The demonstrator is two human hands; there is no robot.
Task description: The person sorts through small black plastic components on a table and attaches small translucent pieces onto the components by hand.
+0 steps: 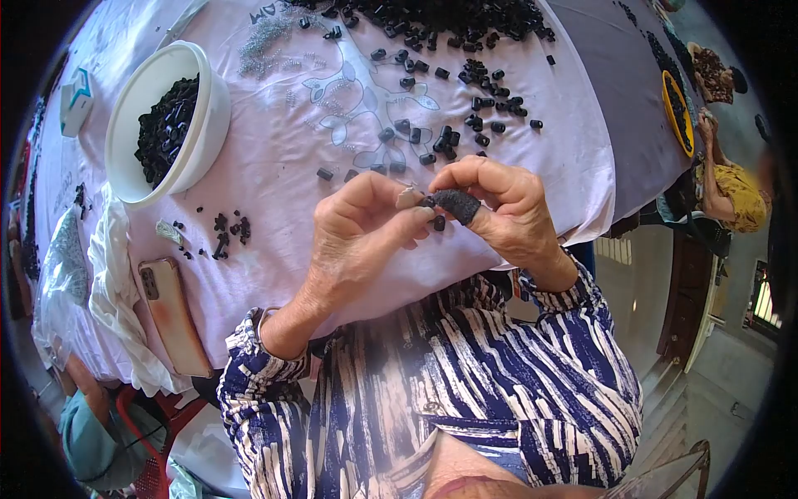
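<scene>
My left hand (366, 224) and my right hand (507, 208) meet over the near part of the table, fingertips pinched together. Between them is a small black part (428, 201), mostly covered by the fingers. A dark, rough cover (457, 205) sits on my right thumb. Something pale wraps the tip of a left finger. Just below the fingertips, a black cylindrical piece (440, 223) lies on the cloth. Several similar black pieces (403, 125) are scattered beyond my hands, leading to a large black pile (465, 17) at the far side.
A white tub (218, 108) at the left holds shiny black pieces. Small black bits (223, 241) lie near a phone (174, 316) by the left edge. A plastic bag (65, 266) and a box (76, 101) are farther left. Another person (731, 195) sits at right near a yellow tray (667, 91).
</scene>
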